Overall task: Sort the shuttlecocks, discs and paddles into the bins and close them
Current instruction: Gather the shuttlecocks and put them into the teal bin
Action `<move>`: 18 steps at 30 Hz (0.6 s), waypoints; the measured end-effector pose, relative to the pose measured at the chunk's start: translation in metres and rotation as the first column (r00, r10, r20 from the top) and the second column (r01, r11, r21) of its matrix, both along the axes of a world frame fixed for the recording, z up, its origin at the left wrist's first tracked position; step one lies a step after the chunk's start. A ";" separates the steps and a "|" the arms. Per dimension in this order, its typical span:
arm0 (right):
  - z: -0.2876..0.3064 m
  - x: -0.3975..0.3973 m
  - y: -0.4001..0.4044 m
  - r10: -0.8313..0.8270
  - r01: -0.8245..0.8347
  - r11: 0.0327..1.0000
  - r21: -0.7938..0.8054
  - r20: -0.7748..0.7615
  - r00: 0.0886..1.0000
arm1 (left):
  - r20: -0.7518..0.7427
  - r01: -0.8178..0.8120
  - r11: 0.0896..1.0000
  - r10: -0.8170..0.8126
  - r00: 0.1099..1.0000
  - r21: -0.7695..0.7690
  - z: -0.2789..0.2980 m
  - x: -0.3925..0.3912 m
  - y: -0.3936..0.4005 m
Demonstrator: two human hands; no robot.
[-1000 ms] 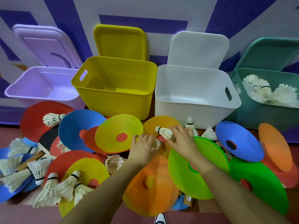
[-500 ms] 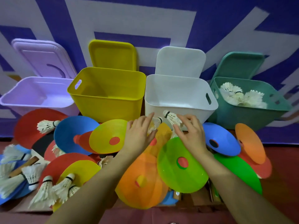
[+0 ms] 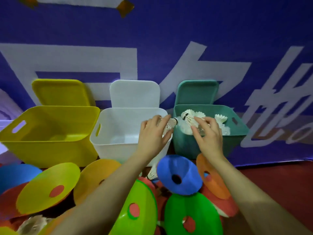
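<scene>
My left hand [image 3: 153, 136] grips a white shuttlecock [image 3: 171, 125] above the right rim of the white bin [image 3: 118, 126]. My right hand [image 3: 209, 134] holds another shuttlecock [image 3: 188, 119] over the teal bin [image 3: 237, 131], which holds several white shuttlecocks [image 3: 220, 118]. The yellow bin [image 3: 50, 133] stands left of the white one, with nothing visible inside. Coloured discs lie in front: blue [image 3: 179, 175], two green [image 3: 135, 212] [image 3: 191, 216], yellow [image 3: 47, 187], orange [image 3: 211, 177]. No paddle shows clearly.
Yellow [image 3: 61, 92], white [image 3: 134, 93] and teal [image 3: 197, 91] lids lean upright against the purple-and-white wall behind their bins. A loose shuttlecock [image 3: 152, 173] lies between the discs near the white bin. Red floor shows at the right.
Both hands rose from the disc pile, each carrying a shuttlecock, and moved right and forward toward the teal bin. The view tilted up and right, so the purple bin left the frame.
</scene>
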State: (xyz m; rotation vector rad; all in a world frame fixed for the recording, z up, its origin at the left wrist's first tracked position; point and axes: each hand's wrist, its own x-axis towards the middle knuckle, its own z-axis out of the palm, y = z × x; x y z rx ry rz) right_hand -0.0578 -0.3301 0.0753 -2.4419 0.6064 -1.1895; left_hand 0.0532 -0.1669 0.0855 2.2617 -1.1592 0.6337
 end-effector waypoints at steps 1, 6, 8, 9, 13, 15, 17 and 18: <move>0.001 -0.004 -0.021 -0.011 0.011 1.000 0.010 -0.018 1.000 | -0.015 0.014 1.000 -0.013 1.000 0.005 0.002 -0.005 -0.021; 0.002 -0.013 -0.120 -0.090 0.098 0.995 0.032 -0.189 0.978 | -0.132 0.067 0.996 -0.057 0.990 0.067 0.006 -0.019 -0.119; -0.002 -0.017 -0.152 -0.137 0.157 0.986 0.056 -0.264 0.955 | -0.214 0.093 0.990 -0.068 0.974 0.107 0.003 -0.023 -0.155; -0.005 -0.019 -0.165 -0.153 0.181 0.981 0.070 -0.287 0.945 | -0.238 0.098 0.989 -0.069 0.969 0.113 0.000 -0.025 -0.171; -0.025 -0.025 -0.203 -0.184 0.227 0.973 0.043 -0.444 0.877 | -0.337 0.164 0.976 -0.108 0.935 0.143 -0.017 -0.031 -0.229; -0.039 -0.029 -0.216 -0.214 0.260 0.966 0.014 -0.527 0.823 | -0.377 0.225 0.961 -0.151 0.914 0.161 -0.028 -0.034 -0.247; -0.051 -0.035 -0.223 -0.224 0.275 0.961 0.002 -0.576 0.786 | -0.393 0.268 0.938 -0.167 0.904 0.218 -0.039 -0.036 -0.258; -0.055 -0.036 -0.224 -0.215 0.264 0.965 -0.004 -0.591 0.778 | -0.385 0.275 0.920 -0.155 0.910 0.280 -0.044 -0.036 -0.261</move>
